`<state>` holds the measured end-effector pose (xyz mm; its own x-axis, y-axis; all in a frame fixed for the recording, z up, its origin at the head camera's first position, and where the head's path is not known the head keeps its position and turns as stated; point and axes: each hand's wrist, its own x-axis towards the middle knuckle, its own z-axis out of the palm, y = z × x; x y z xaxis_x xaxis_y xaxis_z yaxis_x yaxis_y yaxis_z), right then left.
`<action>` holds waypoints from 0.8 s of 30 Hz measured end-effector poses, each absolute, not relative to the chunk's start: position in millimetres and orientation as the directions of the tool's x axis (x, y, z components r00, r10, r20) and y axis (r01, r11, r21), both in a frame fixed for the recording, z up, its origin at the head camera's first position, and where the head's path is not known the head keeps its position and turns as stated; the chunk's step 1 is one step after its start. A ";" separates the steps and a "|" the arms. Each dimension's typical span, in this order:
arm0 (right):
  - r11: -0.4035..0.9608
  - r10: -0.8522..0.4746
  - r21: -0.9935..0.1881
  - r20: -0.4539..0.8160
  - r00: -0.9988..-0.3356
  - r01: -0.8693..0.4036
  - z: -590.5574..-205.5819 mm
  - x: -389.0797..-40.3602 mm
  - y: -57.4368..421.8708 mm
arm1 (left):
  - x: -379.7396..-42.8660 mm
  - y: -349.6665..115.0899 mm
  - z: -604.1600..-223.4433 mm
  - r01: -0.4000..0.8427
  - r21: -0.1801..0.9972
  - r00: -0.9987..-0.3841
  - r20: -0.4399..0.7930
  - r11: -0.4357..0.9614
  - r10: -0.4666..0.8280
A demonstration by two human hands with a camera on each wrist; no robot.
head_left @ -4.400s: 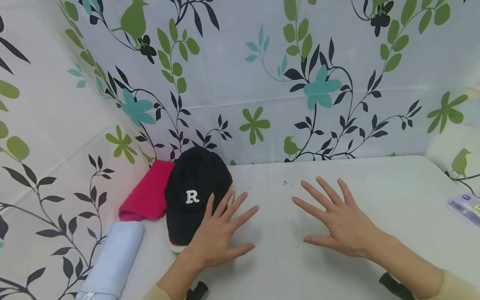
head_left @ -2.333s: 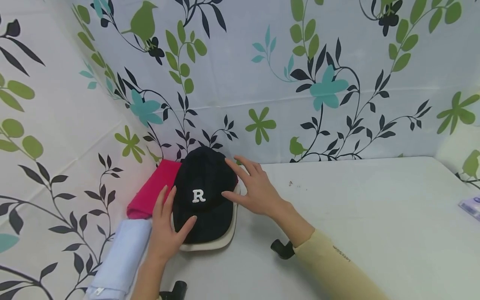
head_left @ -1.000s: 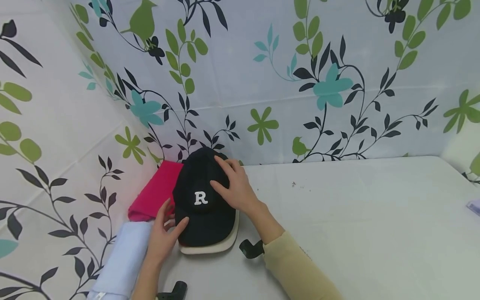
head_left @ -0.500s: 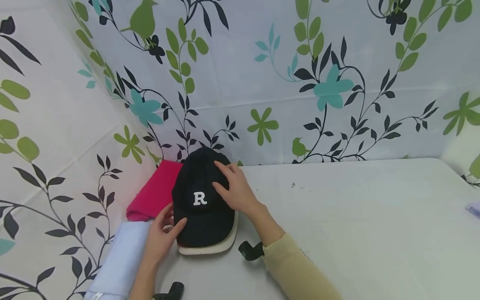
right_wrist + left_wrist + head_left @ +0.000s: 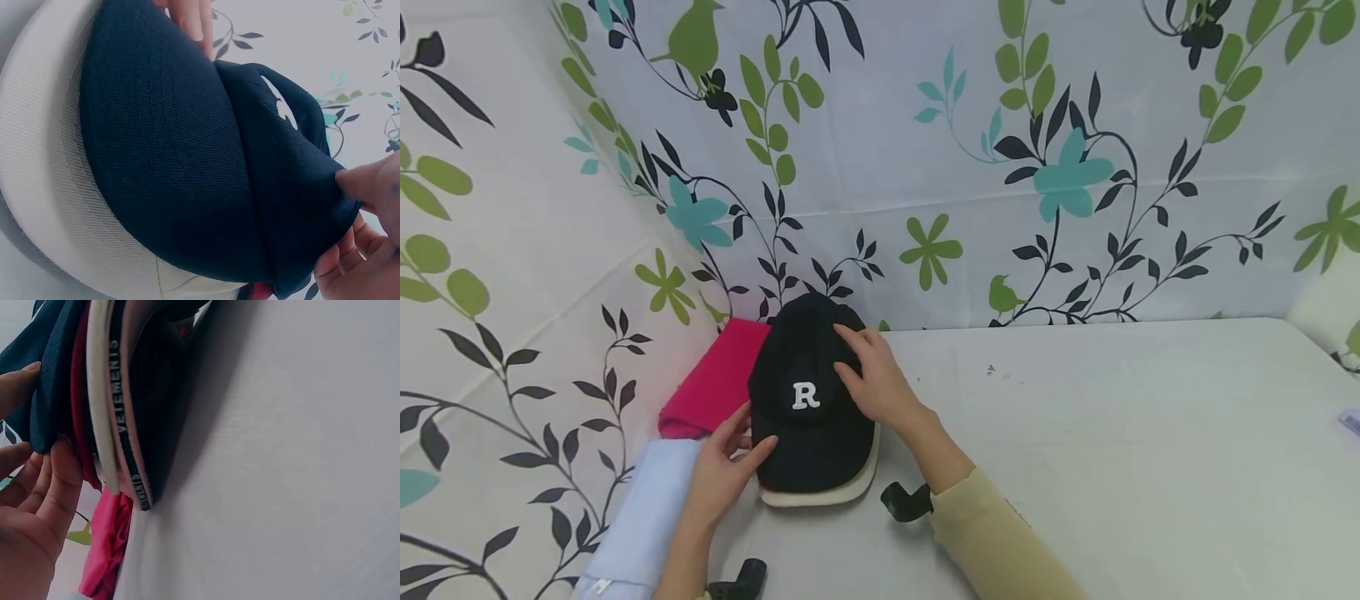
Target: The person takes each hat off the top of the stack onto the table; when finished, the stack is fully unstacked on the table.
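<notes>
A black baseball cap [image 5: 808, 458] with a white R lies on top of a stack of caps at the back left of the table. My left hand [image 5: 718, 475] pinches its brim at the left edge, thumb above and fingers beneath. On the other side my right hand [image 5: 883, 387] grips the crown, and the right wrist view shows the thumb outside and fingers curled under its lower edge. Below it, the left wrist view shows a red brim [image 5: 79, 412], a cream brim [image 5: 99, 394] and a band lettered VETEMENTS [image 5: 119, 394]. The cream cap [image 5: 37, 144] juts out in front.
A folded pink-red cloth [image 5: 715, 383] lies left of the caps, with a light blue folded cloth [image 5: 643, 517] nearer. The white table [image 5: 1112, 467] meets a patterned curtain [image 5: 880, 150] behind. A purple item [image 5: 1351, 419] shows at the right edge.
Both hands, first spread over the table, have moved to the caps, the right one coming left. They have taken hold of the black cap's two sides. Over the last half second little has moved.
</notes>
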<state>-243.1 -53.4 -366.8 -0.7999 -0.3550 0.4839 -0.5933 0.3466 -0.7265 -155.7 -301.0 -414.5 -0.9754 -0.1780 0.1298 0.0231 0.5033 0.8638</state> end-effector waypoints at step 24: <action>0.208 -0.224 -0.786 0.542 -0.810 -0.583 -356.8 -245.2 -41.4 | -151.0 -290.0 -398.3 0.102 0.884 -0.966 0.198 0.456 -0.166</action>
